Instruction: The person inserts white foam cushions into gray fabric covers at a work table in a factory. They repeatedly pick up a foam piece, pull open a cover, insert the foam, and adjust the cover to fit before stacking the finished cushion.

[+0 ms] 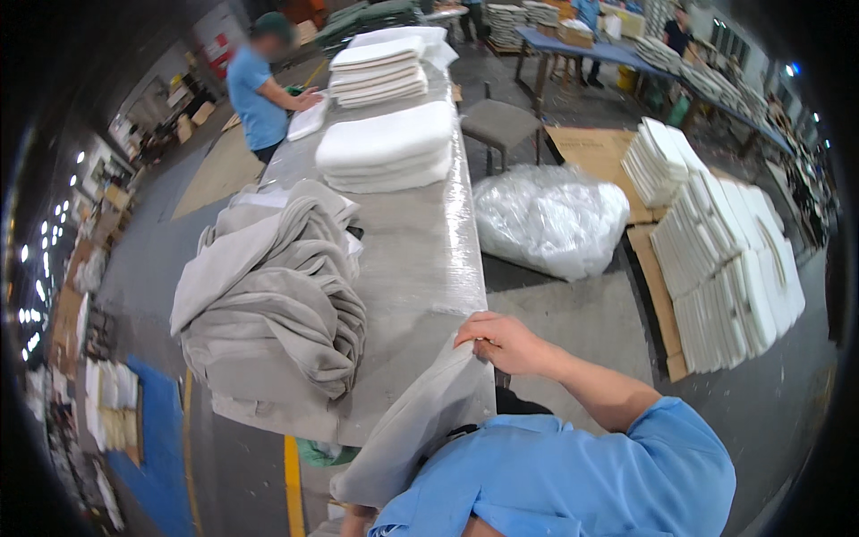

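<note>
My right hand point(503, 344) pinches the upper edge of a light grey fabric cover point(413, 421) at the near right corner of the table. The cover hangs down in front of my body and looks partly filled out. Of my left arm only a bit of skin point(358, 519) shows below the cover; the fingers are hidden behind the cloth. To the left, a large heap of grey fabric covers point(277, 286) lies loosely folded on the plastic-wrapped table point(407, 242).
Stacks of white foam pads point(385, 148) stand farther up the table. A co-worker point(259, 89) in blue handles a white pad on its far left side. Right of the table are a bag point(550, 219) in clear plastic, a chair point(499, 123) and piled white cushions point(725, 259) on cardboard.
</note>
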`<action>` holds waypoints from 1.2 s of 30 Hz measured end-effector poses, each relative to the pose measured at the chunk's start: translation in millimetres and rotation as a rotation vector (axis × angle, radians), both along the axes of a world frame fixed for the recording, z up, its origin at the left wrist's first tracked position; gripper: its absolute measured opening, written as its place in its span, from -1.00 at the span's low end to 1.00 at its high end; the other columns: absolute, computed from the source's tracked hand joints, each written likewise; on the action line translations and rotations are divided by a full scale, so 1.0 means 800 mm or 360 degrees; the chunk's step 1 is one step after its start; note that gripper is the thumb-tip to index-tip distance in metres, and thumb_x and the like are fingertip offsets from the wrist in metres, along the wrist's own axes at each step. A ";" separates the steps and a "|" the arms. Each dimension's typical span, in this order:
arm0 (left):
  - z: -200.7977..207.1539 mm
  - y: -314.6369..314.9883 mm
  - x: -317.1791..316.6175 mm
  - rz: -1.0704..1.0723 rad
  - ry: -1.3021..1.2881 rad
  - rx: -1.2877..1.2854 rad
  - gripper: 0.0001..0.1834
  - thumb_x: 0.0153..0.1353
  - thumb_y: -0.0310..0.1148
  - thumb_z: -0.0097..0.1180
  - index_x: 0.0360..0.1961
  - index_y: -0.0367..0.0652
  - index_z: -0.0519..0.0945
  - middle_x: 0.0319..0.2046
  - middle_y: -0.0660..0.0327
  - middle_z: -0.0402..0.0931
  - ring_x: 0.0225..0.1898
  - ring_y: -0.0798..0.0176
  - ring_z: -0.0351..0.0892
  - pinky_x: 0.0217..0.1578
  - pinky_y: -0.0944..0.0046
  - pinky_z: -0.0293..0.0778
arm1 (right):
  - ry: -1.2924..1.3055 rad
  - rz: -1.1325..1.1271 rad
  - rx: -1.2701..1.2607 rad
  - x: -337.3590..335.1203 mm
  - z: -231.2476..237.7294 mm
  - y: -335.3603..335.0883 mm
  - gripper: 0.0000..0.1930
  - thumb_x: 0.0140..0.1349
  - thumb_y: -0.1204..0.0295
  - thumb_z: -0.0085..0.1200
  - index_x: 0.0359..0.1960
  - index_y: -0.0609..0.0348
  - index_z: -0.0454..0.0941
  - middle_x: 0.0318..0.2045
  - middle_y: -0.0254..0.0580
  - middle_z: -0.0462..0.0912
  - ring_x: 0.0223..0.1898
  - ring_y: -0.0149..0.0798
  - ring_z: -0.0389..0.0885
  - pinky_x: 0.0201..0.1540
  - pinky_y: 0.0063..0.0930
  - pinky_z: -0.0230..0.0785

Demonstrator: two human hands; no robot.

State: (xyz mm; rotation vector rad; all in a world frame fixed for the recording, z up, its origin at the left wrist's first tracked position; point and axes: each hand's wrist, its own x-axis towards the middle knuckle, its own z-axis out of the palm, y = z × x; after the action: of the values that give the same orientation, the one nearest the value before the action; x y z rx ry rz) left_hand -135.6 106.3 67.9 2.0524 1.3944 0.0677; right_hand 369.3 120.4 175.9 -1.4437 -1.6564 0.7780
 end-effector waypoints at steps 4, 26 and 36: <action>0.079 0.093 -0.011 0.0183 0.0159 0.0020 -0.67 0.28 -0.42 0.30 0.04 -0.30 0.67 -0.18 -0.04 0.75 -0.14 0.00 0.76 0.00 0.13 0.60 | 0.0114 0.0020 -0.0053 -0.013 0.004 0.000 -0.74 0.29 0.59 0.10 -0.02 0.08 0.68 -0.07 -0.12 0.64 0.06 0.03 0.58 0.09 -0.12 0.46; 0.256 0.118 0.313 -0.1608 -0.1246 -0.0173 -0.78 0.00 -0.54 0.36 -0.42 -0.17 0.51 -0.59 0.20 0.39 -0.60 0.16 0.39 -0.56 0.17 0.23 | 0.2370 0.0150 -0.0754 -0.064 -0.157 -0.071 -0.45 0.61 -0.02 -0.12 0.28 0.23 0.51 0.08 -0.18 0.71 0.05 -0.27 0.68 0.17 -0.28 0.51; 0.206 0.164 0.394 -0.1541 -0.0518 -0.0095 -0.65 0.19 -0.47 0.22 0.03 -0.16 0.62 0.08 0.07 0.60 0.14 -0.08 0.48 0.17 0.07 0.39 | 0.2673 0.0822 -0.0651 -0.089 -0.145 -0.071 -0.58 0.61 0.14 -0.07 0.15 0.22 0.63 0.08 -0.28 0.71 0.07 -0.27 0.65 0.26 -0.28 0.41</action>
State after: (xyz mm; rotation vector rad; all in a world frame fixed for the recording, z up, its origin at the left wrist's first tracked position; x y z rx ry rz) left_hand 179.8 237.9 232.7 2.3158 0.1303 -0.0526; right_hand 297.8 63.5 60.1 -0.1237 -0.4499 1.9181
